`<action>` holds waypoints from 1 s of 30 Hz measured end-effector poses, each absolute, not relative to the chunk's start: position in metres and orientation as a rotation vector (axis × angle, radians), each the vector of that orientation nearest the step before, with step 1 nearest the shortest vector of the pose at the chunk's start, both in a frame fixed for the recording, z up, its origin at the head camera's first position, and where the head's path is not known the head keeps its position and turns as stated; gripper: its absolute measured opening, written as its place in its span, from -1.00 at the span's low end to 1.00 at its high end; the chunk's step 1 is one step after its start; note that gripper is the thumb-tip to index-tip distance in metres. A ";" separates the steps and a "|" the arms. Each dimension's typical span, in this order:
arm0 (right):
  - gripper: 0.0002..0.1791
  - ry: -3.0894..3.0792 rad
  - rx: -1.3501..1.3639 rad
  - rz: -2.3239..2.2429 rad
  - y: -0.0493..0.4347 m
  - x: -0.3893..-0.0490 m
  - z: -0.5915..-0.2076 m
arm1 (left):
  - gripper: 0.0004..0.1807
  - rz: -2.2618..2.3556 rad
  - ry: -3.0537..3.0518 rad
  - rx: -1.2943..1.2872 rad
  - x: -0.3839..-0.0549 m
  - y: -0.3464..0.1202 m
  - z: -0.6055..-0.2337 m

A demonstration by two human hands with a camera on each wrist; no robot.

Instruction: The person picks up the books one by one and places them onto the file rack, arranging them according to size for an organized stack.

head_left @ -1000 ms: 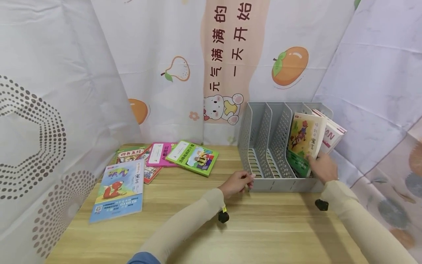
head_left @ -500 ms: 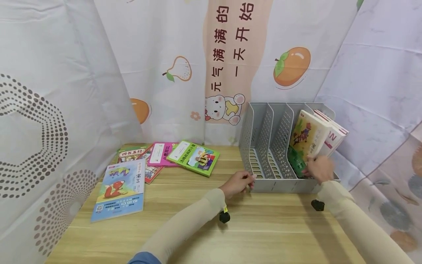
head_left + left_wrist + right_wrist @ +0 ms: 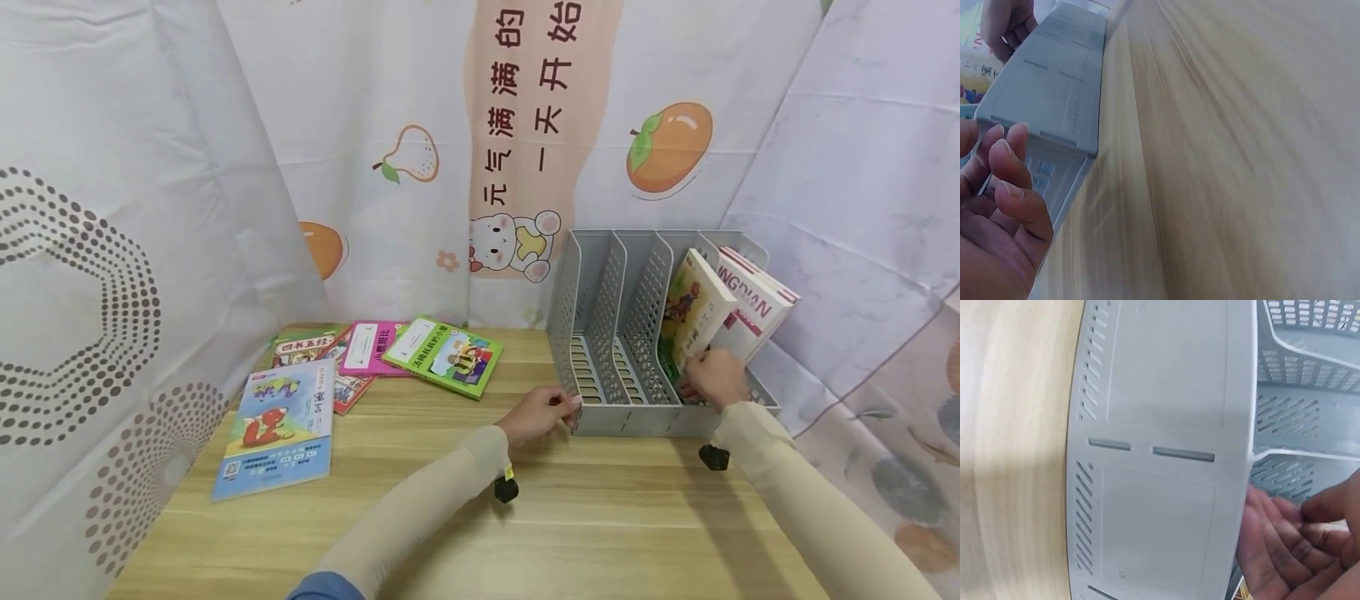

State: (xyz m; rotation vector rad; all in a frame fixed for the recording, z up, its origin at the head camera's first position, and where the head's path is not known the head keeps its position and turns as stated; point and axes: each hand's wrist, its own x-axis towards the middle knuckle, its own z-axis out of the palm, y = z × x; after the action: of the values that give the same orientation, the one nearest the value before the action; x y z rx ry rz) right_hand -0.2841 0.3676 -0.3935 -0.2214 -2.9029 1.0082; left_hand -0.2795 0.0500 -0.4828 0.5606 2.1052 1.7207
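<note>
A grey file rack (image 3: pixel 637 421) with upright dividers stands at the back right of the table. My left hand (image 3: pixel 536 417) pinches its front left corner; the left wrist view shows curled fingers (image 3: pixel 1013 165) at that corner. In a right-hand compartment, a picture book (image 3: pixel 699 312) with a yellow and green cover leans to the right. My right hand (image 3: pixel 716 379) holds this book low at its near edge, fingers inside the rack. The right wrist view has those fingers (image 3: pixel 1279 550) behind the rack's front wall, the grip itself partly hidden. Thick white books (image 3: pixel 757 304) with red lettering lean in the rightmost compartment.
On the table's left lie a blue fox-cover book (image 3: pixel 281 429), a green book (image 3: pixel 453 358), a pink book (image 3: pixel 367 346), and red (image 3: pixel 351 392) and green-edged (image 3: pixel 303 346) books partly covered. Patterned curtains (image 3: pixel 375 75) close in the back and sides.
The right hand has moved slightly left and lower along the book's near edge. The book has turned more upright, its spine now facing me. The left hand stays at the rack's corner.
</note>
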 end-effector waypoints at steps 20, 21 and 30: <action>-0.28 -2.884 0.354 0.773 0.328 -0.275 -0.405 | -0.52 1.566 2.397 0.495 -0.283 -0.022 -0.466; -0.29 -2.870 0.358 0.764 0.325 -0.276 -0.406 | -0.54 1.564 2.402 0.487 -0.283 -0.027 -0.466; -0.46 -2.708 0.383 0.843 0.284 -0.278 -0.412 | -0.52 1.563 2.468 0.391 -0.285 -0.067 -0.470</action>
State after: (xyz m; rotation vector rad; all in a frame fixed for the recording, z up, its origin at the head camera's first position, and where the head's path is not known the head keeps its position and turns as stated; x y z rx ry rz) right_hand -0.2780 0.2836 -0.4121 0.3827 -2.7085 0.8428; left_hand -0.2849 -0.0667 -0.4701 0.3910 2.4682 1.5630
